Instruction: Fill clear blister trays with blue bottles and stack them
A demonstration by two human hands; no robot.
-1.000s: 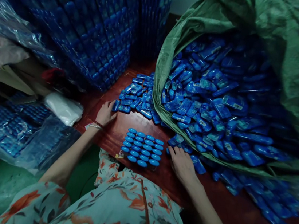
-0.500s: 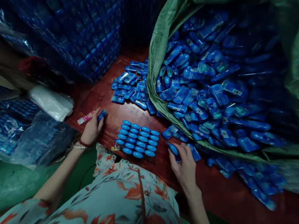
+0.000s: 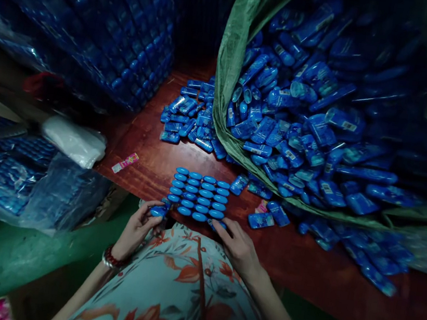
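A block of small blue oval-ended containers (image 3: 204, 193) stands in close rows at the table's front edge. At the block's near left corner, my left hand (image 3: 142, 225) pinches a blue container (image 3: 158, 210), its shiny oval end facing up. My right hand (image 3: 237, 242) is at the near right corner, fingers closed on another blue container (image 3: 217, 225) that they mostly cover. Two loose containers in printed wrap, one of them a blue pack (image 3: 261, 220), lie to the right of the block.
A large green woven sack (image 3: 228, 73) spills wrapped blue containers (image 3: 271, 136) over the red-brown table (image 3: 142, 135). A pink strip (image 3: 125, 163) lies at left. Tall stacks of blue packs (image 3: 115, 37) rise behind, and bagged packs (image 3: 10, 175) sit lower left.
Both hands have come inward to the block's near corners, each bringing a blue container. The pink strip by my left hand now lies uncovered, and a second pink piece shows at right.
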